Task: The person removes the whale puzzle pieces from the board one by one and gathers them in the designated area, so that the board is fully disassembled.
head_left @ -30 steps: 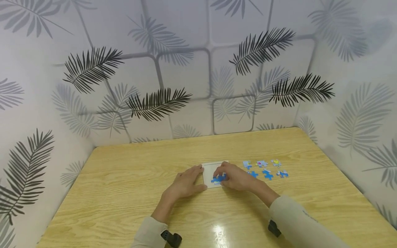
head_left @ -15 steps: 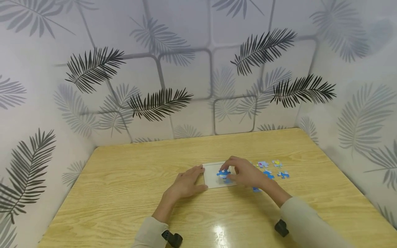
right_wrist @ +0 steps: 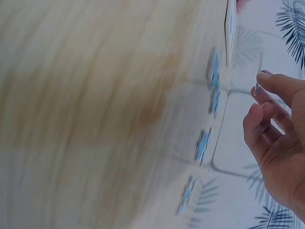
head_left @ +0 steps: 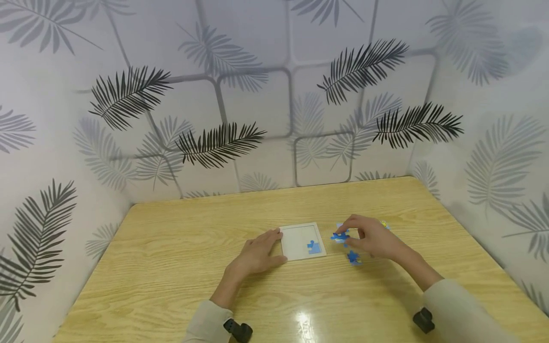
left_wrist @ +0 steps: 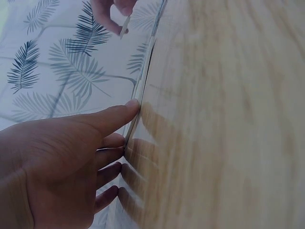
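My left hand (head_left: 256,253) rests on the table at the left edge of a white puzzle tray (head_left: 293,242), with fingertips and thumb right at its rim. In the left wrist view the fingers reach along that edge. A light-blue jigsaw piece (head_left: 315,248) lies inside the tray towards its front right corner. To the right of the tray, my right hand (head_left: 373,238) pinches a blue jigsaw piece (head_left: 339,237) between thumb and finger. The right wrist view shows this piece edge-on, a thin strip (right_wrist: 259,78) raised above the table.
More jigsaw pieces (head_left: 353,257) lie on the wooden table (head_left: 180,267) right of the tray, partly hidden by my right hand. One with a yellow sun (head_left: 384,224) shows behind that hand. A patterned wall (head_left: 253,157) borders the table's back.
My right hand has lifted the blue piece out of the tray and carried it right, over the loose pieces. The light-blue piece stays in the tray. The left hand has not moved.
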Demonstrator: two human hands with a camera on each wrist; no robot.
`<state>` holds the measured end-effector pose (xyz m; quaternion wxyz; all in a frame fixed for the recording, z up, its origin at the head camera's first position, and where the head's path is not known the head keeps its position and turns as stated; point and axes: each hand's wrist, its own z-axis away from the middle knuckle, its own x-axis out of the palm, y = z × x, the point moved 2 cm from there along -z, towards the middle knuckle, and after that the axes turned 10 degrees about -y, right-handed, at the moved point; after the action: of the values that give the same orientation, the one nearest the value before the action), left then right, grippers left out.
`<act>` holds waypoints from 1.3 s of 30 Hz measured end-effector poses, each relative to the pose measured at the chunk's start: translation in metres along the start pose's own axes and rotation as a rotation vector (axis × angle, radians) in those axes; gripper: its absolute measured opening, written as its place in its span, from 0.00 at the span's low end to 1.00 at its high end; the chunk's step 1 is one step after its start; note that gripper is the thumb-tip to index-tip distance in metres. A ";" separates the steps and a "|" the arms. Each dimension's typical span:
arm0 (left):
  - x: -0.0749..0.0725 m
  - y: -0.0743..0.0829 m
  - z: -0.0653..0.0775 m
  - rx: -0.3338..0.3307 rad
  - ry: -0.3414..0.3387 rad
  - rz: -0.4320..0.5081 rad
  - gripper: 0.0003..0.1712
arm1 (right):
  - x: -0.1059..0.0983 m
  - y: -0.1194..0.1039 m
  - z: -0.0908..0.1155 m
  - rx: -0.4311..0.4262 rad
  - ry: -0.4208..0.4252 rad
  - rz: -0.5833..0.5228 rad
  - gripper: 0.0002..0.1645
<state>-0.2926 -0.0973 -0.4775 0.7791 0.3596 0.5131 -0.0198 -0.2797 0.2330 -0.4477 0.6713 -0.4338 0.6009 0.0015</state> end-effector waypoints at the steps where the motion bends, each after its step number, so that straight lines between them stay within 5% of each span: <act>1: 0.000 0.000 0.000 0.000 0.000 0.001 0.41 | -0.002 0.003 0.004 0.001 0.002 0.000 0.17; 14: -0.001 0.000 0.001 -0.010 -0.003 0.006 0.41 | -0.014 0.029 0.050 -0.116 -0.011 0.055 0.16; 23: 0.000 0.001 0.001 -0.003 0.000 0.011 0.41 | -0.017 0.038 0.065 -0.073 -0.066 0.070 0.14; 31: 0.000 0.000 0.000 0.011 0.003 0.002 0.40 | -0.016 0.045 0.067 -0.074 -0.089 0.056 0.17; 39: -0.001 0.001 0.001 0.002 0.003 0.002 0.41 | -0.015 0.029 0.046 -0.110 0.034 0.093 0.18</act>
<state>-0.2915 -0.0972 -0.4761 0.7779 0.3610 0.5139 -0.0189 -0.2614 0.2854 -0.4569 0.6355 -0.4418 0.6305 0.0583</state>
